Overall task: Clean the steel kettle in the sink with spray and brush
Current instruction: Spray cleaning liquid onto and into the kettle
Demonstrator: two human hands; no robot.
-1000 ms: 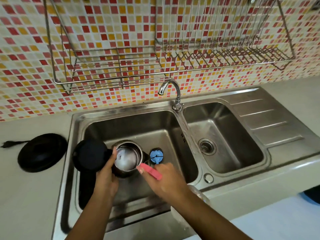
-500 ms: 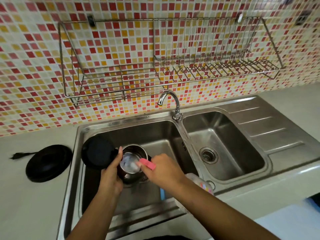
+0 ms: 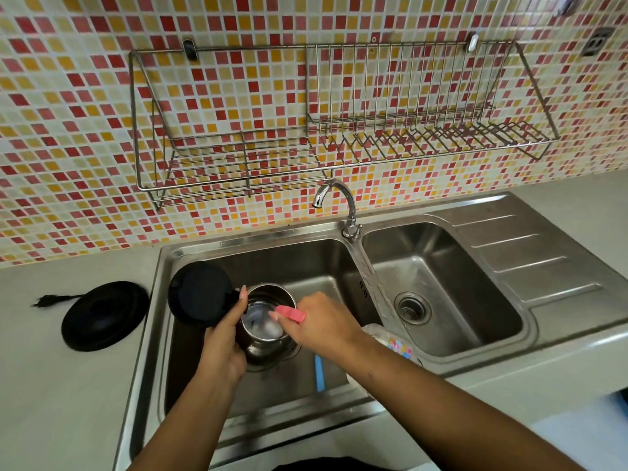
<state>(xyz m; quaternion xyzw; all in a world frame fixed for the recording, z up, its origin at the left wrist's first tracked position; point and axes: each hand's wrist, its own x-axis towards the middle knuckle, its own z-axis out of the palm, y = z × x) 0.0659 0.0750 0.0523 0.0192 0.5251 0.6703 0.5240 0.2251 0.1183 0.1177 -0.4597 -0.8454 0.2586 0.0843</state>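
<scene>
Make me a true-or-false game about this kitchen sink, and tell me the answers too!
1. The kettle stands in the left basin of the sink. True.
2. The right hand holds a green brush. False: the brush it grips is pink.
3. The wire rack on the wall is full of plates. False: no plates are in it.
4. A round black base lies on the counter, left of the sink. True.
5. The kettle's black lid is closed. False: it is flipped open, so the inside shows.
6. The left hand holds the kettle. True.
</scene>
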